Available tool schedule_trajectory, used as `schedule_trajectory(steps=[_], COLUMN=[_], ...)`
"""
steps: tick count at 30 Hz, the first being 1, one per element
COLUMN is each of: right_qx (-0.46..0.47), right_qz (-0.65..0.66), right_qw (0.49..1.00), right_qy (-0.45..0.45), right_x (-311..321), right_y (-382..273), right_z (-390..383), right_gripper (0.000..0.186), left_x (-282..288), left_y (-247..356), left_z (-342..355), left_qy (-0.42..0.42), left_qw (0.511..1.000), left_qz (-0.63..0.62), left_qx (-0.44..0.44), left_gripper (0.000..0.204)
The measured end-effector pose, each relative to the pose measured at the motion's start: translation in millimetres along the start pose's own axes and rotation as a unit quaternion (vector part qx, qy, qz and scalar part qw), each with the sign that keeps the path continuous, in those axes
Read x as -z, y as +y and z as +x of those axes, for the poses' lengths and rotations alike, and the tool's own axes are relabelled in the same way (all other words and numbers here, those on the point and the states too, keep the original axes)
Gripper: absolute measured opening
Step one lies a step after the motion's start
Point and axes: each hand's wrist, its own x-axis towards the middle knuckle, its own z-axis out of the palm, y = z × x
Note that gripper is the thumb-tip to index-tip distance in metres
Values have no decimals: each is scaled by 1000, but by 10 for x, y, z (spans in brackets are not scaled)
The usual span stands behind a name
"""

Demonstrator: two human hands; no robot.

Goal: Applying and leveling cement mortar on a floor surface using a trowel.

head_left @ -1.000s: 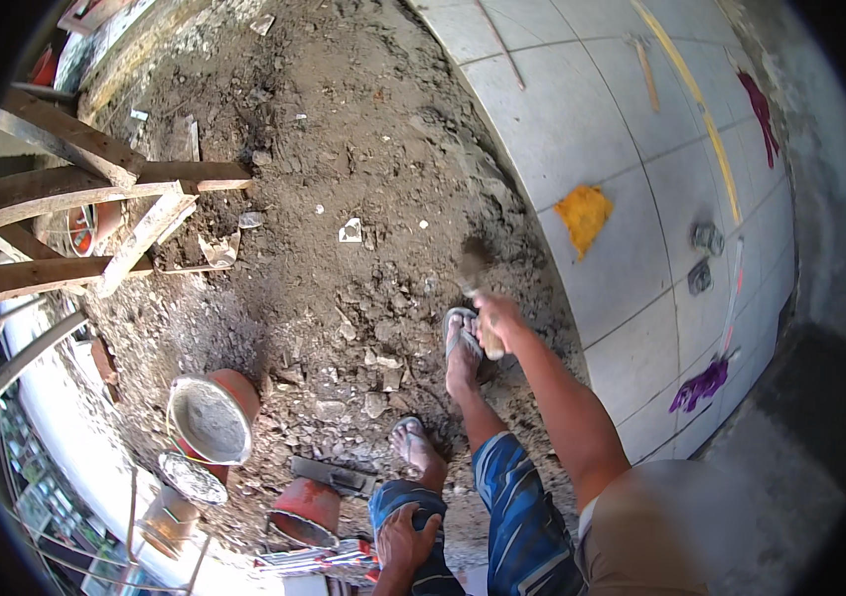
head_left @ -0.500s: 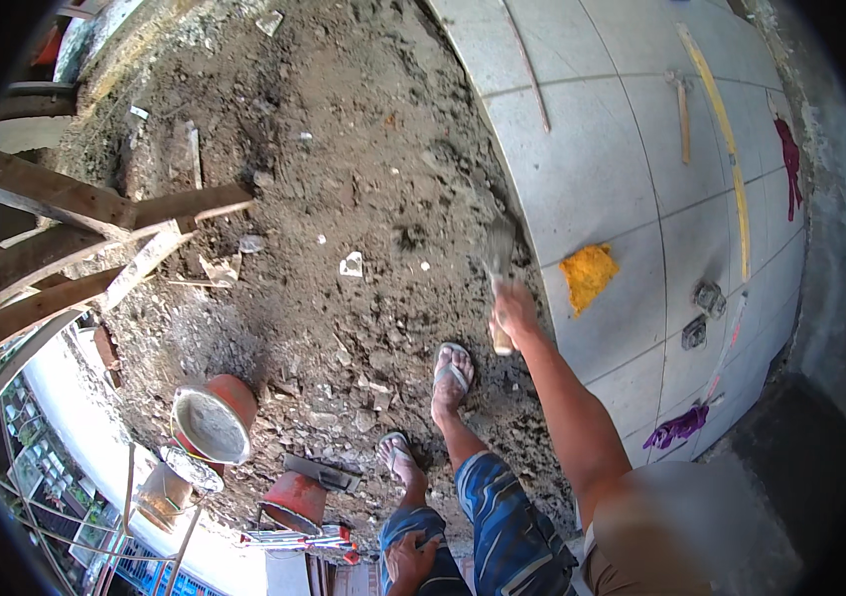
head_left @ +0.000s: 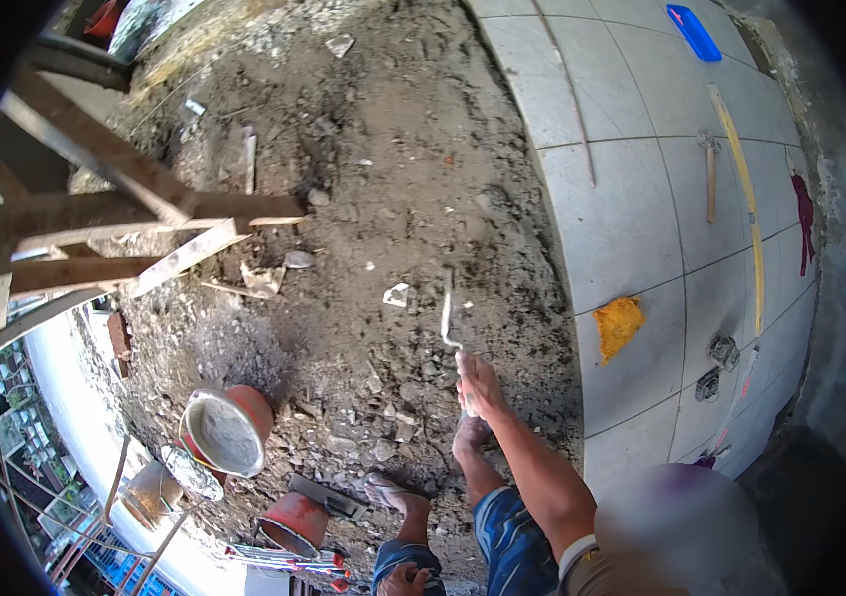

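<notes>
My right hand (head_left: 480,385) is closed around the handle of a trowel (head_left: 448,316). The blade is seen nearly edge-on, over the rough, damp soil and mortar bed (head_left: 413,214), to the left of the tile edge. Whether the blade touches the ground I cannot tell. My left hand (head_left: 405,579) lies on my left thigh, over the blue patterned shorts, partly cut off by the lower edge; it holds nothing that I can see. My sandalled feet stand on the soil below the trowel.
Pale floor tiles (head_left: 632,397) run along the right, bearing a yellow cloth (head_left: 620,328), a hammer (head_left: 710,179), a long yellow strip (head_left: 741,189) and a blue tray (head_left: 693,33). At lower left stand a bucket of grey mix (head_left: 227,434) and a red bucket (head_left: 294,523). Wooden beams (head_left: 125,214) jut in left.
My right hand has carried the trowel left, away from the tile edge, and turned its blade edge-on. The view has shifted, bringing the blue tray further in. My left hand stays on the thigh.
</notes>
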Motion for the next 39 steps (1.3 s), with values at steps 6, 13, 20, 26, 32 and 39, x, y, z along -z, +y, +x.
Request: schedule_trajectory(steps=[6,13,20,26,32,39], right_qx=[-49,72,264,239,198,165], right_qz=[136,-170,-478,-517,-485,-482], right_qw=[985,980,823,800,831,852], right_qy=[-90,-70,158,189,188,116], right_x=[-458,-367,736,1017,1092,949], right_y=[611,-873,-2756,-4273,-4217,-4409], right_z=[-779,-1388,97,1839,2792,2737], right_gripper=[33,45,48,39,36,43], left_x=[94,824,1126,1160,1485,2248], left_y=[-638,-935,-994,445,1917,3590], left_z=[-1,-221,219,311,364,121], left_qy=[-22,34,41,70,74,119], left_qw=[996,983,995,992,987,978], left_qz=[-84,-181,-54,-100,-136,-160], left_qx=[13,11,-78,-13,36,55], left_gripper=[62,55,42,42,42,42])
